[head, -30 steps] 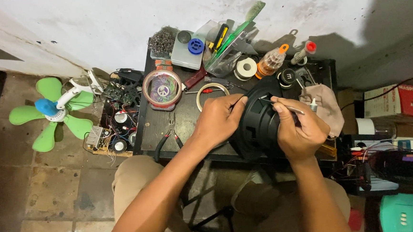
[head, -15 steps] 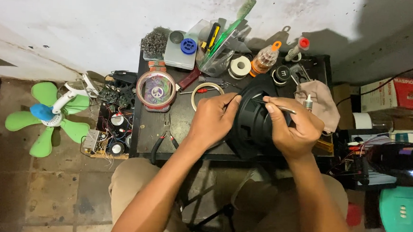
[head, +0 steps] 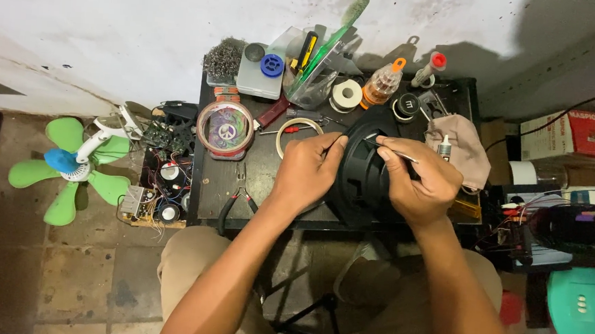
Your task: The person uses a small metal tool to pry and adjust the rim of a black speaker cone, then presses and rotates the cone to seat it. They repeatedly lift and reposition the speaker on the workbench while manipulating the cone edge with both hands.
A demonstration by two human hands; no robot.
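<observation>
Speaker unit [head: 362, 181], black and round, is standing tilted on the front half of the small black table [head: 216, 196], between the person's two hands. Left hand [head: 307, 171] is resting against the speaker's left rim, fingers curled and pressed together at the upper edge. Right hand [head: 424, 185] is lying over the right rim, thumb and forefinger pinching a thin metal tool [head: 398, 151] whose tip is pointing at the upper rim, close to the left fingertips.

Behind the hands, a ring of tape [head: 296, 134] is lying flat on the table, just beside a round clear container [head: 225, 129]. Red-handled pliers [head: 237, 204] are lying near the front-left edge. A beige cloth [head: 463, 153] is lying to the right of the speaker. An orange-capped bottle [head: 383, 83] and a white tape roll [head: 347, 94] are standing at the rear, near the wall. On the floor to the left, a green fan [head: 70, 167] is lying beside an exposed circuit board [head: 158, 193].
</observation>
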